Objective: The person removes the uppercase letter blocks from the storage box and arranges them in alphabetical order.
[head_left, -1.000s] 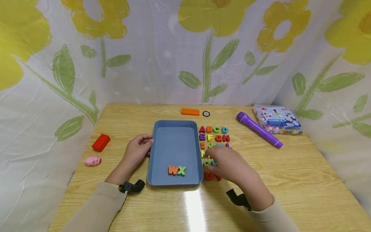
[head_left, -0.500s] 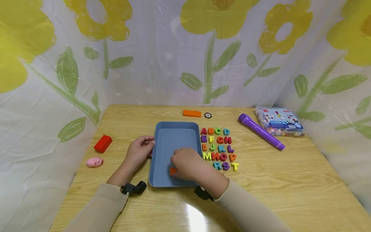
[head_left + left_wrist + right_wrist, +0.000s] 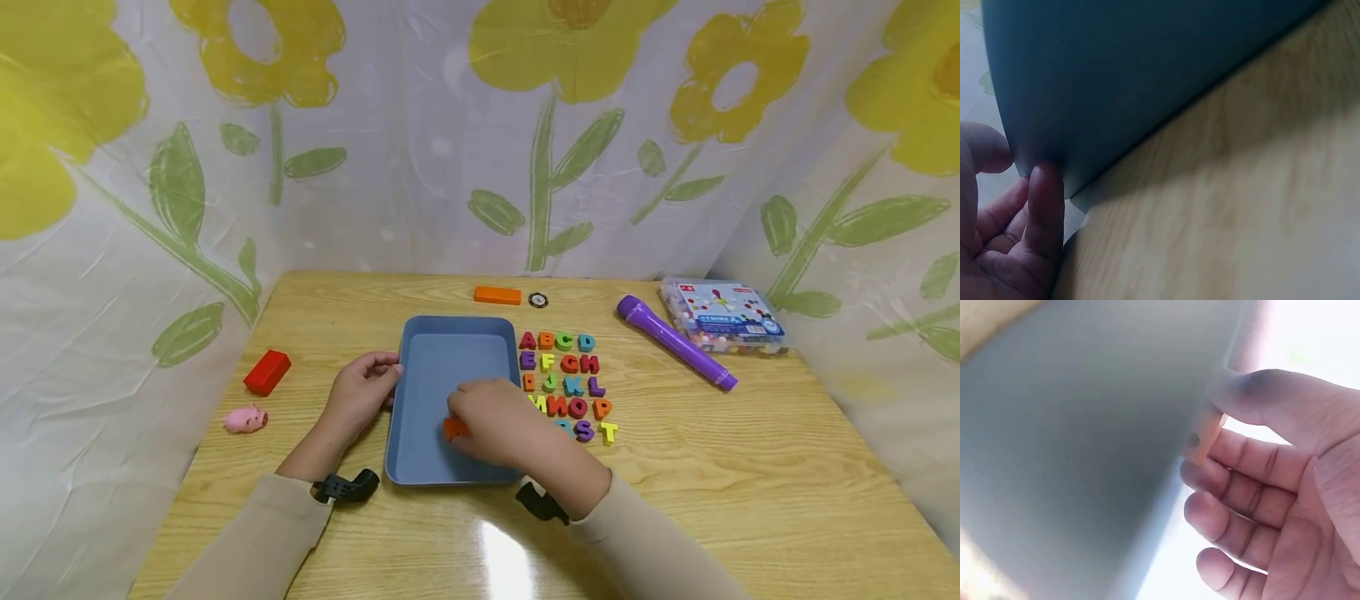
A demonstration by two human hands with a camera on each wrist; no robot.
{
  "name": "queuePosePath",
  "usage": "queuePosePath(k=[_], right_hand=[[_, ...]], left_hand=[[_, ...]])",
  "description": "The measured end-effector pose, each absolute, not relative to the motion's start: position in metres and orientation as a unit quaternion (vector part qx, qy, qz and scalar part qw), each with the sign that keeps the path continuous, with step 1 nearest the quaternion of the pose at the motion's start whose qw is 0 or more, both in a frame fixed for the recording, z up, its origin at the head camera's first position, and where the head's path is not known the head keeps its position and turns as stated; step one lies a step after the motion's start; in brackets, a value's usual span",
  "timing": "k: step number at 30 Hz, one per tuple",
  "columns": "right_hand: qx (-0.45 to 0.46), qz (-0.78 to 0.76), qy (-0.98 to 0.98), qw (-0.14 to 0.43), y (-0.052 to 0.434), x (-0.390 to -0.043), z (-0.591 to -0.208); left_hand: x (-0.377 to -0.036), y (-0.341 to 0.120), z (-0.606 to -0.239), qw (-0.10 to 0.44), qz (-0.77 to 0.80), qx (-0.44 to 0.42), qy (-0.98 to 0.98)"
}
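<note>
A blue-grey tray (image 3: 438,358) lies on the wooden table. At its left rim, my left hand (image 3: 360,392) grips the edge; in the left wrist view the thumb and a fingertip (image 3: 1044,181) meet the tray wall (image 3: 1116,75). My right hand (image 3: 491,421) is over the near part of the tray, pinching an orange letter W (image 3: 454,428). The right wrist view shows this orange piece (image 3: 1204,437) between thumb and index finger, partly hidden behind the blurred tray wall (image 3: 1072,437). The right hand covers the tray's near right part.
Rows of colourful letters (image 3: 570,363) stand right of the tray. Farther right lie a purple microphone-shaped stick (image 3: 675,342) and a clear box of beads (image 3: 723,317). An orange block (image 3: 497,295) and a round chip (image 3: 538,300) sit behind; a red block (image 3: 267,372) and pink pig (image 3: 245,419) are left.
My right hand has moved left from the letter rows into the tray and taken hold of the orange W, shifting it slightly away from me. My left hand stays at the rim.
</note>
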State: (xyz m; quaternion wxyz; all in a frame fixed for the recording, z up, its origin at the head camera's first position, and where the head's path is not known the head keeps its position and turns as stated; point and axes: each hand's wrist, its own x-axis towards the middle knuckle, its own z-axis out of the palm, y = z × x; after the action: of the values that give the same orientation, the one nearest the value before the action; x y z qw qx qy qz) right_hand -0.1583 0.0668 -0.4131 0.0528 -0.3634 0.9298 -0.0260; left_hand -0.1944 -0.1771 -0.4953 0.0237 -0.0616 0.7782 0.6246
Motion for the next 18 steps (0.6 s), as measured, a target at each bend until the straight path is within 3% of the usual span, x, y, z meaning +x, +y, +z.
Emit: queuePosePath(k=[10,18], right_hand=[[-0.249,-0.156,0.954,0.066,0.142,-0.15,-0.387],[-0.16,-0.188,0.966,0.08,0.209,-0.136,-0.41]], left_hand=[[-0.194,-0.178,-0.496,0.025,0.62,-0.064,0.782],[-0.195,-0.177,-0.496,0.026,0.623,-0.067,0.779]])
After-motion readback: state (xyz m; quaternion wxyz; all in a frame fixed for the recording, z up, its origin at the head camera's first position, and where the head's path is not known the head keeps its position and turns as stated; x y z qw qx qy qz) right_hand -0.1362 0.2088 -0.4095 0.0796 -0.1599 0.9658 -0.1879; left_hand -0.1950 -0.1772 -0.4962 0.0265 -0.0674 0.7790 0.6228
